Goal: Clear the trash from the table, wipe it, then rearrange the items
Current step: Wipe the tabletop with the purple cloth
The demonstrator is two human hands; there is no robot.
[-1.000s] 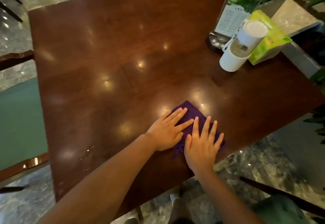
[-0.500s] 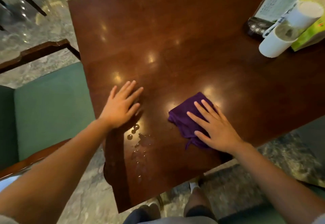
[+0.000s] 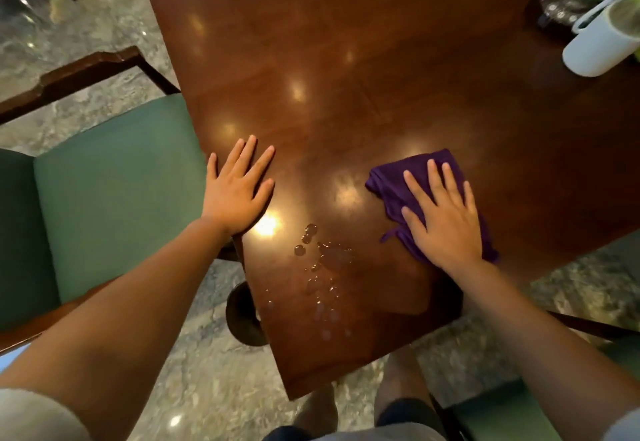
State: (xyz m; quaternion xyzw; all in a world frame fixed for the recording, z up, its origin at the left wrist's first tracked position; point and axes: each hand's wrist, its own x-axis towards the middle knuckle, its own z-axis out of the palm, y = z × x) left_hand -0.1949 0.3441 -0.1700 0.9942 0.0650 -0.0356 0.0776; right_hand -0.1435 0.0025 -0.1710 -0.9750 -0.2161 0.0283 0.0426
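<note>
The dark wooden desk [image 3: 381,101] narrows toward the viewer, its near corner jutting out above the stone floor [image 3: 194,388]. The left hand [image 3: 239,191] lies flat at the desk's left edge, fingers spread, palm down and grasping nothing; its little finger sits right at the rim, beside the green chair seat [image 3: 114,198] that is drawn up against that side. The right hand [image 3: 446,215] presses flat on the purple cloth [image 3: 398,181], fingers spread over it rather than clenched around it; the grip is a downward press, not a closed hold. The cloth is bunched, lying near the desk's right near edge, with a loose tail trailing at its lower side close to the rim.

Between the two hands, nearer the corner, a patch of water drops [image 3: 322,267] beads on the wood, running down toward the near corner. It lies apart from both hands and the cloth.

The wide middle and far part of the desk is bare polished wood showing ceiling-light reflections. At the far right corner stands a white mug [image 3: 599,46] tilted in the wide-angle view, with something pale inside that cannot be made out, touching or just beside a dark-based menu stand [image 3: 568,4] cut off by the frame. A second green seat [image 3: 512,413] shows at the lower right.
</note>
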